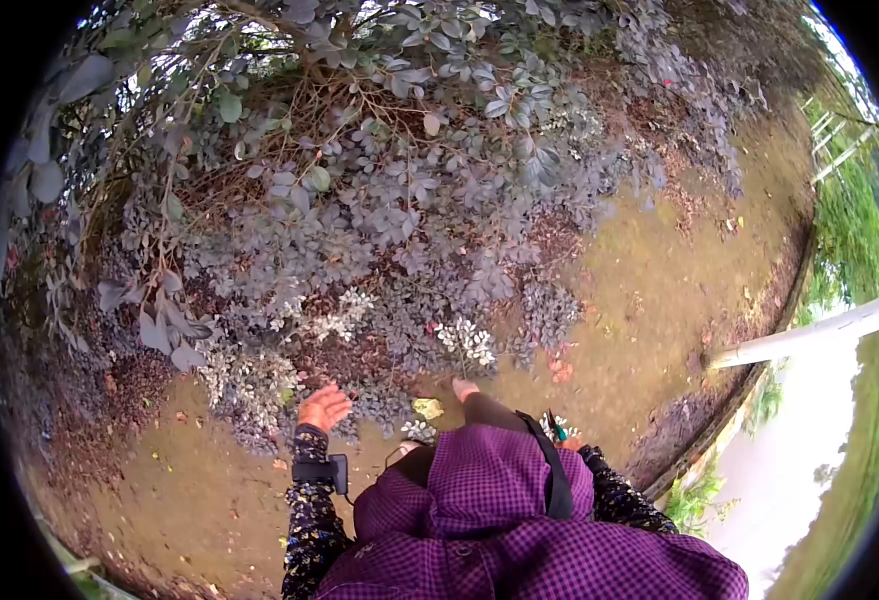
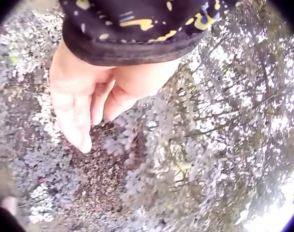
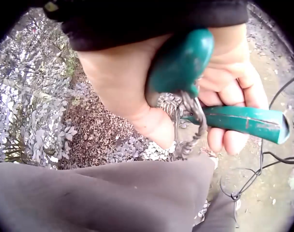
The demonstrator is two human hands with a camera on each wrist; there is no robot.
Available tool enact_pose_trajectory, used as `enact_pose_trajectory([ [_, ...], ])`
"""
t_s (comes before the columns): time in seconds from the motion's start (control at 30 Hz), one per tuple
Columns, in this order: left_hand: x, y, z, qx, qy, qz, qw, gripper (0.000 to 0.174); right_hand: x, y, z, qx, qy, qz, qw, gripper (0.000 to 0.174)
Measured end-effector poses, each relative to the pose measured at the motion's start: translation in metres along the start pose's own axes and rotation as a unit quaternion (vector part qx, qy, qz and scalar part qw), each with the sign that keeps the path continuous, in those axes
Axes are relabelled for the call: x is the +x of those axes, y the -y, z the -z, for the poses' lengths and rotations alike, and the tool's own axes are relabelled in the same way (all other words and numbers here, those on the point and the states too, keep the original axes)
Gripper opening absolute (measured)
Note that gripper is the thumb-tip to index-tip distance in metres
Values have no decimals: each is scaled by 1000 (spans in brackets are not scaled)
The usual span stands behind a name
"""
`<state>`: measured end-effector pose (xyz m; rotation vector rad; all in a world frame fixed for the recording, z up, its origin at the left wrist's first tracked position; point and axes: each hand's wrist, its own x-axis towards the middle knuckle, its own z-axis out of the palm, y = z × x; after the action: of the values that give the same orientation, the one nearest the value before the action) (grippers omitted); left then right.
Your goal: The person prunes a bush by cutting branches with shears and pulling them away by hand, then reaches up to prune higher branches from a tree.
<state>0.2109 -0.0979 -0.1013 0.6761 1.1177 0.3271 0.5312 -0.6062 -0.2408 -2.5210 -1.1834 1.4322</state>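
Observation:
My left hand [image 1: 325, 406] hangs over the low shrub, its fingers fairly straight and holding nothing. In the left wrist view the left hand [image 2: 84, 94] points down above leaves and brown litter. Down by my right thigh, my right hand [image 1: 573, 442] grips a pair of green-handled pruning shears [image 1: 560, 430]. One handle [image 3: 183, 63] lies against the palm and the fingers curl under the other handle [image 3: 248, 123]; the handles stand apart. Twisted wire [image 3: 197, 116] is wound near the first handle. The blades are mostly hidden in the right wrist view.
A wide purple-leaved shrub [image 1: 390, 190] spreads in front, with pale sprigs [image 1: 465, 342] low down. A yellowish leaf [image 1: 428, 408] lies by my feet on bare soil [image 1: 650, 280]. A whitish post [image 1: 800, 333] stands at the right beside a curb. Thin dark wire [image 3: 260, 166] hangs near the shears.

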Motion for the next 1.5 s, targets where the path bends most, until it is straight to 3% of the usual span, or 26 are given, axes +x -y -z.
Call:
enact_pose_trajectory([
  [0.07,-7,17,-5,3,-1,77,997,36,19,-22,-34,-23,53,3,998,27],
  [0.13,-6,18,-23,17,1,64,998,36,55,-75,-85,-52,100,47,993,27],
  [0.17,-1,13,-37,13,13,49,999,36,69,-101,-119,-85,-23,-65,994,22],
  [0.23,7,-8,-83,31,39,26,998,36,16,-33,-27,-3,35,-63,997,21],
  [0.33,29,-27,-159,54,100,11,993,43,-47,58,89,124,53,-68,988,19],
  [0.4,44,-31,-211,80,129,15,988,50,-71,105,141,271,58,-119,953,18],
  [0.47,60,-31,-256,94,155,8,983,61,-51,74,132,551,107,-247,790,20],
  [0.53,79,-30,-293,119,144,-23,982,69,-55,71,149,556,75,-301,771,25],
  [0.6,95,-32,-325,176,128,-58,974,75,-54,66,156,538,61,-313,781,26],
  [0.73,122,-28,-372,193,122,-56,972,85,-49,48,164,574,112,-298,755,28],
  [0.8,131,-23,-387,185,133,-6,974,91,-47,60,180,603,108,-297,733,29],
  [0.83,139,-13,-393,175,128,1,976,91,-45,65,187,604,103,-287,736,29],
  [0.9,153,8,-398,147,108,23,983,68,-41,86,209,588,82,-288,751,30],
  [0.93,156,15,-396,136,103,31,985,68,-36,89,219,577,89,-281,762,29],
  [1.0,162,27,-389,148,136,38,979,37,-23,100,242,547,71,-271,789,28],
  [1.03,165,39,-381,115,134,-9,984,26,-15,93,249,525,80,-255,808,31],
  [1.07,171,45,-375,203,76,-80,973,30,-8,102,264,493,61,-249,831,31],
  [1.13,172,48,-350,234,72,-38,969,33,13,94,278,492,30,-217,843,28],
  [1.2,181,55,-329,326,-5,-61,943,38,39,100,303,421,31,-162,892,26],
  [1.27,173,44,-309,407,-71,-167,895,38,67,100,324,447,30,-82,890,23],
  [1.33,182,53,-297,384,-94,-188,899,44,86,144,352,370,-31,-39,928,20],
  [1.47,188,67,-285,378,-100,-217,895,36,144,177,398,192,-81,76,975,21],
  [1.5,179,61,-283,359,-95,-200,907,26,161,185,409,153,-86,59,983,24],
])
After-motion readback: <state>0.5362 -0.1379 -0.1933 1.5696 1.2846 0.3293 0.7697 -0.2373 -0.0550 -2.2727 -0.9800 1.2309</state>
